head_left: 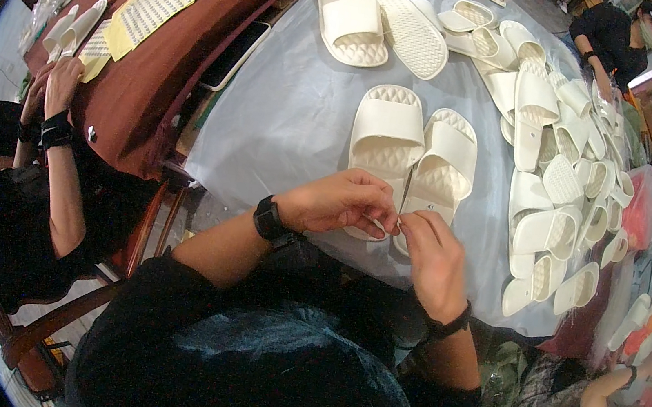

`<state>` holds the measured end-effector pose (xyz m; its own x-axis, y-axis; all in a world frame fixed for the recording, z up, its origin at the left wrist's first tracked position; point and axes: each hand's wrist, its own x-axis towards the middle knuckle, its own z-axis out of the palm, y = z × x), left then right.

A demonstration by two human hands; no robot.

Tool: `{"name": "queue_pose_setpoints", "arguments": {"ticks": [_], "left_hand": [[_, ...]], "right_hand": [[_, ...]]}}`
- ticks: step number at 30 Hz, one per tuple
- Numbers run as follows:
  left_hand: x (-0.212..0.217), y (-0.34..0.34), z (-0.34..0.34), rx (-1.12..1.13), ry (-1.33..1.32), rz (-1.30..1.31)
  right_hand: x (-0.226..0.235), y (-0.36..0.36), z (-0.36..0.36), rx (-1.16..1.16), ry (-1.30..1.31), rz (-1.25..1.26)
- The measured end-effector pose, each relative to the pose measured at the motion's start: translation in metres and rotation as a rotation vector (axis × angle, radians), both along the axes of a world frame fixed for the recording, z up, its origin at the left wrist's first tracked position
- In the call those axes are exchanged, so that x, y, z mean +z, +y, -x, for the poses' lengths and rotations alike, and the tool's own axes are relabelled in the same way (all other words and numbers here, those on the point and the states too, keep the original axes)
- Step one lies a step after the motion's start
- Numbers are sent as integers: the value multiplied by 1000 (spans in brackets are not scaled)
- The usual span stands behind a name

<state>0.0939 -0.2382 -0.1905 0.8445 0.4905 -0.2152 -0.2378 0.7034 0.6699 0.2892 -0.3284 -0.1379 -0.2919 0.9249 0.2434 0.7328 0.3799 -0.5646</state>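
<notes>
A pair of cream slide slippers (415, 153) lies side by side on the pale grey table cover (288, 116), toes pointing away from me. My left hand (339, 201) and my right hand (434, 255) meet at the heels of the pair, fingertips pinched together over a small thin item I cannot make out. The left hand rests against the heel of the left slipper (387, 133); the right hand sits just below the heel of the right slipper (448, 162). I wear a dark watch on the left wrist and a dark band on the right.
Another cream pair (383, 22) lies farther back. A heap of several cream slippers (561, 169) fills the table's right side. A person at left handles slippers by sticker sheets (154, 8) on a brown table. Other people sit at the far right and lower right.
</notes>
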Motion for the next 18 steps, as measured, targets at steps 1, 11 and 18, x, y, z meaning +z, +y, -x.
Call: {"name": "queue_pose_setpoints", "arguments": {"ticks": [1, 11, 18], "left_hand": [[-1, 0, 0, 0, 0, 1], [-2, 1, -2, -39, 2, -13], [-8, 3, -1, -28, -8, -31]], "right_hand": [[2, -2, 3, -47, 32, 12], [-9, 0, 11, -180, 165, 29], [-8, -4, 7, -213, 184, 83]]}}
